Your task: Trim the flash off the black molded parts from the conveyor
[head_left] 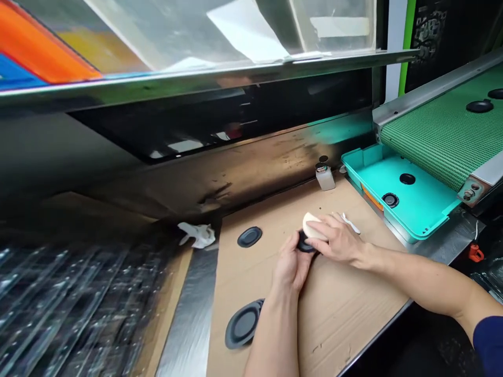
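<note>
Over the cardboard sheet, my left hand is closed around a small black oval part. My right hand pinches a white round pad and presses it against the top of that part. My fingers and the pad hide much of the part. Two more black oval parts lie on the cardboard: one dish-like part left of my hands, and a larger rimmed part partly covered by my left forearm. Just beyond my right hand rests a white plastic utensil.
A teal tray with black parts stands at the right, beneath the end of a green conveyor belt. A small bottle stands at the back. Crumpled white tissue lies left of the cardboard, near stacked clear trays.
</note>
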`<state>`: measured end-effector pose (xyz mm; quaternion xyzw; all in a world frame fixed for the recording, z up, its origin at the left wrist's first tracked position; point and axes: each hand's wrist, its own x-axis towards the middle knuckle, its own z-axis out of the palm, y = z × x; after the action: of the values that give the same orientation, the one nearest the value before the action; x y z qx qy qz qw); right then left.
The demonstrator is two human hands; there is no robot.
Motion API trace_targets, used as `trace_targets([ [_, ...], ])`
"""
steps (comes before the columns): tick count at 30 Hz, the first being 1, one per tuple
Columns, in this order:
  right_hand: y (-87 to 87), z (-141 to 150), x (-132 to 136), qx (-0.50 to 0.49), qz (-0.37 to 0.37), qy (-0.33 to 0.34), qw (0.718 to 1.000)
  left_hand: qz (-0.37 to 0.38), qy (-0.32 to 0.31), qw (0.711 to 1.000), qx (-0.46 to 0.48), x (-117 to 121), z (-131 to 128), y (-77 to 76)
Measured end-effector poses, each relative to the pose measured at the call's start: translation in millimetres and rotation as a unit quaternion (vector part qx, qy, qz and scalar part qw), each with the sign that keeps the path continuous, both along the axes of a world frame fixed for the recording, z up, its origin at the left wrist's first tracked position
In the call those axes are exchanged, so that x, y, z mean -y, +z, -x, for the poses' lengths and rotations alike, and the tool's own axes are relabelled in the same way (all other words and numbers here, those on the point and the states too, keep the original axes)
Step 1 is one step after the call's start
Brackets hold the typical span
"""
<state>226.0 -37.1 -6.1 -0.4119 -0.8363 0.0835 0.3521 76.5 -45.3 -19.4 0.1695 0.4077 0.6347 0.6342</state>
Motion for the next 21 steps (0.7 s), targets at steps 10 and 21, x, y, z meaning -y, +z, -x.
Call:
trace_targets([
  [10,-10.5,14.0,10.1,0.053,-0.020,-0.010,0.998,0.023,-0.057,0.986,0.157,-2.3,-1.0,9.1],
  [21,-9.0,10.9,-0.8,0.070,0.001,-0.017,0.997,0.034,-0.052,0.990,0.123,-8.1,-5.7,4.3],
])
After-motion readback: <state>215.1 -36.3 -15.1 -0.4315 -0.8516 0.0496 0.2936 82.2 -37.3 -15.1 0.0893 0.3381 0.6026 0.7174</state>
